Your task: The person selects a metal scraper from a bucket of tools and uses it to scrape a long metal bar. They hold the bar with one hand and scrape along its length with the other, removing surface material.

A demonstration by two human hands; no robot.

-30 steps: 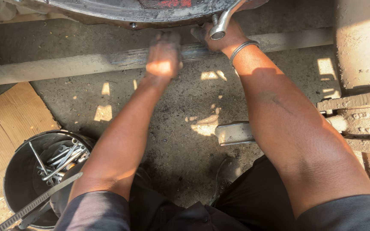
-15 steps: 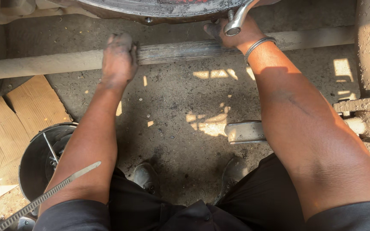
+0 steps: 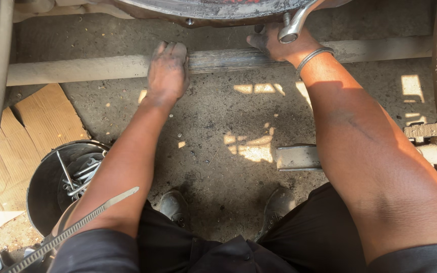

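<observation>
Under the drum (image 3: 213, 10), left hand (image 3: 167, 71) pressed flat on the beam (image 3: 102, 71), right hand (image 3: 278, 45) gripping a wrench (image 3: 293, 28) at the rim; likely slip off the bolt, knuckles striking metal.

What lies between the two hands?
In the head view, a stretch of the dusty horizontal bar runs between the left hand and right hand; nothing else.

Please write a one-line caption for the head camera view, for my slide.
Left hand rests on a long metal bar while the right hand grips a wrench under a dark round metal part.
</observation>
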